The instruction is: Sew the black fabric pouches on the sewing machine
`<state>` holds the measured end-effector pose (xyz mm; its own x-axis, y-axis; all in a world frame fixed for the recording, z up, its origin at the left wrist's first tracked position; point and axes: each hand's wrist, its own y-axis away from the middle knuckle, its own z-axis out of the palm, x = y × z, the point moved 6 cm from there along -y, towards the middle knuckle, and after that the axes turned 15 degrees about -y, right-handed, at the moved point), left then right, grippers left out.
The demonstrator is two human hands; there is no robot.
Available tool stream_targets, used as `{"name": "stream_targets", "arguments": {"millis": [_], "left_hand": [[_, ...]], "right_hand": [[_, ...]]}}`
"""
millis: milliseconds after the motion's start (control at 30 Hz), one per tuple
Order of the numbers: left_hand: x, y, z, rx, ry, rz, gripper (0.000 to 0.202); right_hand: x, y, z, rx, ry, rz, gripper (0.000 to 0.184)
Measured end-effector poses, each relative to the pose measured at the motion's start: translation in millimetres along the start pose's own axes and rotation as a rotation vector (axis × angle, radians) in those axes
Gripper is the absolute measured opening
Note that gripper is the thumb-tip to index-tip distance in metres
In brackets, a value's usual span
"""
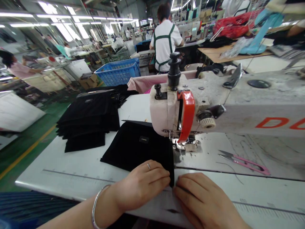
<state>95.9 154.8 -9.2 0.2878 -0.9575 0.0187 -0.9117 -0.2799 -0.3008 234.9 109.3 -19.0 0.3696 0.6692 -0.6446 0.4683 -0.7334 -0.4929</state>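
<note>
- Left grip (143, 184) lies flat, fingers together, pressing one black fabric piece (140, 149) onto the white worktop (71, 171)
- Right grip (202, 200), fingers bent, touches its near corner; pinching or not, I cannot tell
- One sewing machine (214, 108), one pink snips (245, 162), one black fabric stack (88, 121)

Bare white bench (71, 165) is open lower left. A cream sewing machine head with red guard (188, 114) blocks the centre above a black fabric panel (140, 146); pink-handled thread snips (247, 163) lie right, seemingly loose.
</note>
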Motion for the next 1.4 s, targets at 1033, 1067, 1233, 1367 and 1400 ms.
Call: {"name": "stream_targets", "arguments": {"millis": [1033, 1067, 1233, 1367, 1400], "left_hand": [[-1.1, -3.5, -5.6, 0.035, 0.008, 0.067, 0.020], [-1.3, -4.1, -6.3, 0.041, 0.015, 0.070, 0.019], [-3.4, -5.1, -5.4, 0.069, 0.112, 0.066, 0.017], [-6.2, -5.5, -2.8, 0.096, 0.165, 0.016, 0.014], [-6.3, -5.7, -3.3, 0.119, 0.160, 0.011, 0.015]], "right_hand": [[-0.1, -1.2, 0.2, 0.013, 0.015, -0.013, 0.023], [0.0, -1.1, -0.2, 0.017, 0.024, -0.017, 0.023], [-0.8, 0.1, -1.4, 0.038, 0.101, -0.064, 0.024], [0.2, -0.8, 1.0, 0.034, 0.142, -0.072, 0.026], [1.1, -1.2, 1.5, 0.039, 0.143, -0.063, 0.026]]}}
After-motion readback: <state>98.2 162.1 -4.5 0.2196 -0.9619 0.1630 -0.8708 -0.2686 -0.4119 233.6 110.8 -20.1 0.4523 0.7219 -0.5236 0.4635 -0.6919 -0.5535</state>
